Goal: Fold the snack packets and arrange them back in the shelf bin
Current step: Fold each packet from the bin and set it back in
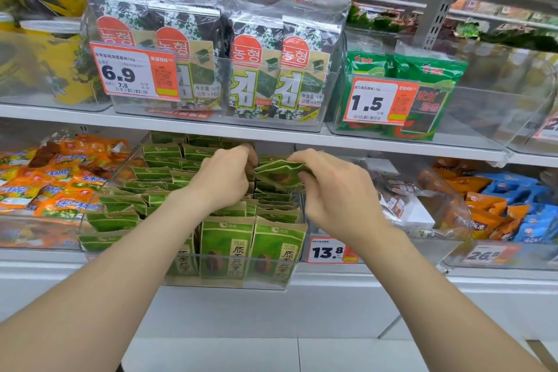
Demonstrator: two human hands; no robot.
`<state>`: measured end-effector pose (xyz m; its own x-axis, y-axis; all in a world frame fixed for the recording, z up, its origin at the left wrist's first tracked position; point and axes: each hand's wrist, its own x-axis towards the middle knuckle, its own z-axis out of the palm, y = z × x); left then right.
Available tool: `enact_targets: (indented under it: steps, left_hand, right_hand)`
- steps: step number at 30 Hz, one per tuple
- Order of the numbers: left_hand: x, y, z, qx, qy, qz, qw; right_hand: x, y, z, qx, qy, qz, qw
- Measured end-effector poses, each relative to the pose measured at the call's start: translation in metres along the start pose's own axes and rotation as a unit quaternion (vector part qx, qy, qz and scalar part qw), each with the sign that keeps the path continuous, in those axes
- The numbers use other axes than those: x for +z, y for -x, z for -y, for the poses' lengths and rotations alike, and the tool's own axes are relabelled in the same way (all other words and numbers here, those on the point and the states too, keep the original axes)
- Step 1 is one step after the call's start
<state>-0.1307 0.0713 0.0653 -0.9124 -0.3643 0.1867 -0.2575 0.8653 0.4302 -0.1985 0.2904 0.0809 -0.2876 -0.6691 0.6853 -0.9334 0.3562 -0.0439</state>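
Note:
A clear shelf bin (229,276) on the lower shelf holds several green and tan snack packets (225,246) standing in rows. One green packet (279,170) is lifted above the rows, tilted almost flat. My left hand (222,178) pinches its left edge with curled fingers. My right hand (333,190) grips its right side, thumb under and fingers over. Both forearms reach in from below.
Orange snack packs (51,184) fill the bin to the left; brown, orange and blue packs (495,205) lie to the right. The shelf above (271,133) carries seaweed packs (259,69) in clear bins and hangs close over my hands. Price tags (327,251) line the front.

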Motion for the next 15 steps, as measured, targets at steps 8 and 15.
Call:
enact_targets:
  steps: [8, 15]
  left_hand:
    - [0.004, -0.010, 0.011, -0.008, 0.005, 0.022, 1.000]
    - [-0.001, -0.006, 0.008, -0.006, -0.005, 0.030, 1.000]
  right_hand:
    - [0.039, -0.024, -0.009, -0.062, 0.117, 0.124, 0.983]
    - [0.036, -0.035, -0.007, -0.074, 0.190, 0.155, 0.967]
